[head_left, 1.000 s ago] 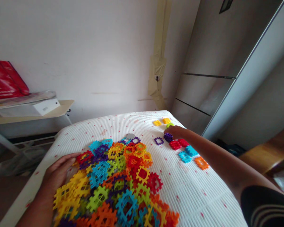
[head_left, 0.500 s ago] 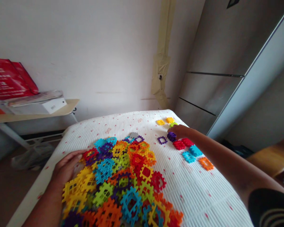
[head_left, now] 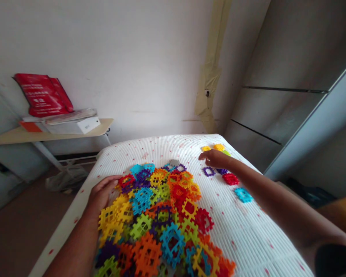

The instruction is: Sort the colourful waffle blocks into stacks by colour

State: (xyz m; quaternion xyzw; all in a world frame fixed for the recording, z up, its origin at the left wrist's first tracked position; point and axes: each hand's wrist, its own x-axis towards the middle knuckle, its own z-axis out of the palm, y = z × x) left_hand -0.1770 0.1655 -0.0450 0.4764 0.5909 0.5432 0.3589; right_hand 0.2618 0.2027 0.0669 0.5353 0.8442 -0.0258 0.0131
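A heap of colourful toothed plastic building squares [head_left: 147,227] covers the near part of the bed, many with window-like openings. My left hand [head_left: 102,194] lies along the heap's left edge, fingers stretched out beside a red square [head_left: 127,180] and yellow ones [head_left: 111,217]. Above the sheet, right of the heap, is my right hand [head_left: 215,158], its index finger extended and nothing visible in it. Near it lie a purple frame square [head_left: 208,171], a darker purple piece [head_left: 222,171] partly under the hand, red pieces [head_left: 230,179], a blue one [head_left: 243,195] and yellow ones [head_left: 219,147].
White ribbed sheet [head_left: 161,148] with red dots covers the bed. On the left, a desk [head_left: 105,127] bears a white box [head_left: 88,125] and a red bag [head_left: 43,94]. A grey wardrobe [head_left: 265,111] stands at the right, past the bed's edge.
My right hand has come off the purple piece and moved left toward the heap. My view has turned slightly left. The left hand stays at the heap's edge.
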